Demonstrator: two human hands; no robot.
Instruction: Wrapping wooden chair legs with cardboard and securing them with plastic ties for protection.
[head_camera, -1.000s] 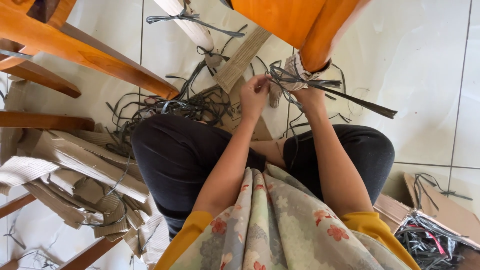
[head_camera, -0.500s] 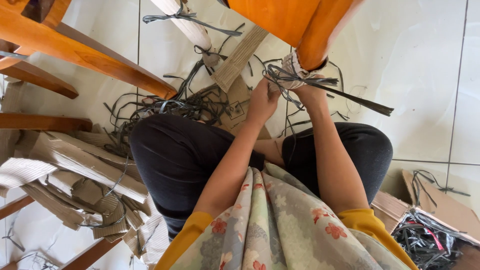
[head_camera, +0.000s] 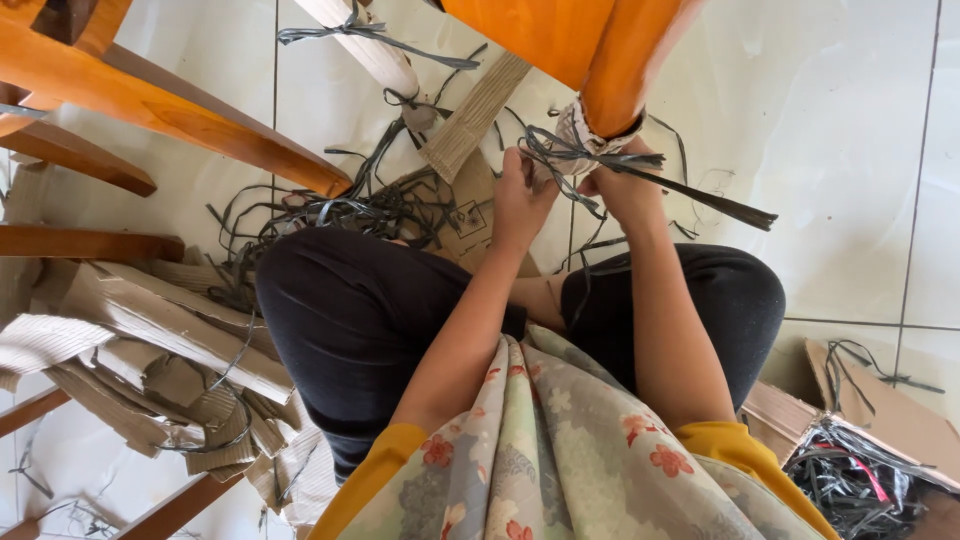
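Both hands have crept up toward 12 o'clock, closer to the wrapped chair leg. The left hand pinches grey strapping at the cardboard wrap; the right hand seems clenched on the same bundle, though its fingers are hidden. One loose strap tail runs lengthwise toward 4 o'clock. A cardboard box at 4 o'clock holds tangled strapping; flattened cardboard lies at 9 o'clock.

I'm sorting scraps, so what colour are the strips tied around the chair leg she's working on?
Dark grey strips, bound over cardboard on the orange leg; the head view shows it.
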